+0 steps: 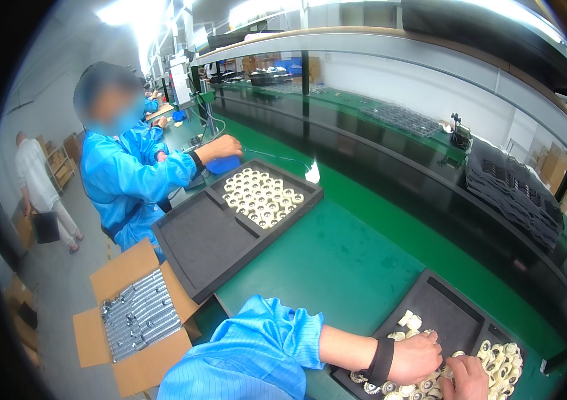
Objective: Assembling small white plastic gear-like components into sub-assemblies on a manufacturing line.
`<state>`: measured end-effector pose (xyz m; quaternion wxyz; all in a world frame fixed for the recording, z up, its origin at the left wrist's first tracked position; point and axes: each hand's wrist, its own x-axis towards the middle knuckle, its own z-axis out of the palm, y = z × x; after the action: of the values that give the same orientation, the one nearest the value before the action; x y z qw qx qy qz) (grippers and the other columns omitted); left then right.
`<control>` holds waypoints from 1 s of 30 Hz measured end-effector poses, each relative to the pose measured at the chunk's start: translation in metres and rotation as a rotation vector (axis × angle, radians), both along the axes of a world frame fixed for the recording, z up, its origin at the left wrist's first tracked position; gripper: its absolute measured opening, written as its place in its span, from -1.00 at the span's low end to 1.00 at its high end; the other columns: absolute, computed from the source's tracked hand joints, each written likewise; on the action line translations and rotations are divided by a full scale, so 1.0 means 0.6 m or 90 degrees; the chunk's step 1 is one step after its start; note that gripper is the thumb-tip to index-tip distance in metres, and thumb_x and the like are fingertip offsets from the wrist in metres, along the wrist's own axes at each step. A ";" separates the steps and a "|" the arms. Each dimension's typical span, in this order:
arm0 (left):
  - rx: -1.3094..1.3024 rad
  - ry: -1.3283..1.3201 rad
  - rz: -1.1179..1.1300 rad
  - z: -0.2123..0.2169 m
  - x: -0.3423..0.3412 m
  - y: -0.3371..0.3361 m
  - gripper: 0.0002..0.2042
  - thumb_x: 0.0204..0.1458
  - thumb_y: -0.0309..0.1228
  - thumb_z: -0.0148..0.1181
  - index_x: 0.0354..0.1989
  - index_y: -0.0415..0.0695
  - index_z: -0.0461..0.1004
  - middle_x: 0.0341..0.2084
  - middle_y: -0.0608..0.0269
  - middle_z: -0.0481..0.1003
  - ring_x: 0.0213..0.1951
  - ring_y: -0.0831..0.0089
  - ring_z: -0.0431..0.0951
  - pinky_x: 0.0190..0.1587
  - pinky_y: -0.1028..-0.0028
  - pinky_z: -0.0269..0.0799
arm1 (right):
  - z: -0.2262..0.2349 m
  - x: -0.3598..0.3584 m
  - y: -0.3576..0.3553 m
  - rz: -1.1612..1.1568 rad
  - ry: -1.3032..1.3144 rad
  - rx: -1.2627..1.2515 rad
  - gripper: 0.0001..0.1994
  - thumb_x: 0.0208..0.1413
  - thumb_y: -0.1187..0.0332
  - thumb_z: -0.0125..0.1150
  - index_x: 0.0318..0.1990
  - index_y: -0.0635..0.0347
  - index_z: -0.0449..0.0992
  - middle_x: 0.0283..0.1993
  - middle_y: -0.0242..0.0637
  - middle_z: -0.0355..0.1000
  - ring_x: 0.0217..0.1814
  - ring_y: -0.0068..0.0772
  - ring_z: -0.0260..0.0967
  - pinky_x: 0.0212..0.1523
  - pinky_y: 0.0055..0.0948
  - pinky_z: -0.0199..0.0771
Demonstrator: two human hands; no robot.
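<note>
The left hand point(415, 360) and right hand point(467, 379), close together, lie among gears point(497, 368) in a black tray point(453, 303) on the green worktop point(323, 253), their grip unclear, with a farther tray point(197, 230), a co-worker point(133, 167), an open box point(122, 269) and grey floor point(87, 277) leftward under bright lights point(135, 15)

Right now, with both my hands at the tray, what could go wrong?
The left hand and right hand are among crowded, loose cream gears, so one might get knocked out of the black tray. The left sleeve appears near the open carton and might brush it.
</note>
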<state>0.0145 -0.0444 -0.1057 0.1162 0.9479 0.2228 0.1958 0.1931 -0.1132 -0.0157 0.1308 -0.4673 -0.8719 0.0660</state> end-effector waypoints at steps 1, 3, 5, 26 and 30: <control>0.003 -0.001 0.001 0.000 0.000 0.000 -0.80 -0.20 -0.40 0.19 -0.49 -0.32 0.48 -0.45 0.01 0.46 -0.25 0.12 0.40 -0.23 0.28 0.38 | 0.001 0.000 0.000 0.001 -0.002 -0.004 -0.70 0.01 0.47 0.17 -0.06 0.30 0.43 -0.11 -0.03 0.39 -0.07 0.02 0.34 -0.04 -0.21 0.39; 0.002 0.002 0.001 0.002 0.000 0.000 -0.80 -0.20 -0.40 0.19 -0.48 -0.32 0.48 -0.45 0.00 0.46 -0.25 0.12 0.40 -0.23 0.28 0.38 | 0.002 -0.001 -0.001 -0.001 -0.001 -0.005 -0.70 0.01 0.47 0.16 -0.05 0.30 0.43 -0.11 -0.03 0.39 -0.06 0.02 0.34 -0.04 -0.21 0.39; 0.000 0.005 0.000 0.002 -0.001 -0.001 -0.80 -0.20 -0.40 0.19 -0.48 -0.32 0.48 -0.45 0.00 0.46 -0.24 0.11 0.40 -0.22 0.28 0.38 | 0.002 -0.001 -0.001 -0.003 0.000 -0.006 -0.70 0.01 0.47 0.16 -0.05 0.30 0.43 -0.11 -0.03 0.39 -0.06 0.02 0.34 -0.03 -0.21 0.38; 0.013 0.036 -0.002 0.000 0.000 0.002 -0.80 -0.16 -0.37 0.15 -0.48 -0.31 0.48 -0.46 0.02 0.47 -0.26 0.12 0.41 -0.14 0.28 0.34 | 0.006 -0.007 -0.001 -0.001 0.005 -0.011 -0.70 0.00 0.49 0.15 -0.06 0.29 0.42 -0.10 -0.02 0.39 -0.04 0.02 0.33 -0.02 -0.21 0.37; 0.067 -0.018 0.004 -0.009 0.003 0.000 -0.74 -0.16 -0.36 0.18 -0.38 -0.34 0.45 -0.44 0.00 0.47 -0.25 0.11 0.42 -0.12 0.27 0.34 | 0.007 -0.003 -0.003 0.001 0.002 -0.022 -0.71 0.02 0.49 0.14 -0.06 0.31 0.41 -0.11 -0.01 0.38 -0.05 0.04 0.32 -0.02 -0.20 0.36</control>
<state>0.0163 -0.0444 -0.1112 0.0688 0.9492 0.2133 0.2211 0.1910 -0.1150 -0.0117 0.1239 -0.4684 -0.8710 0.0817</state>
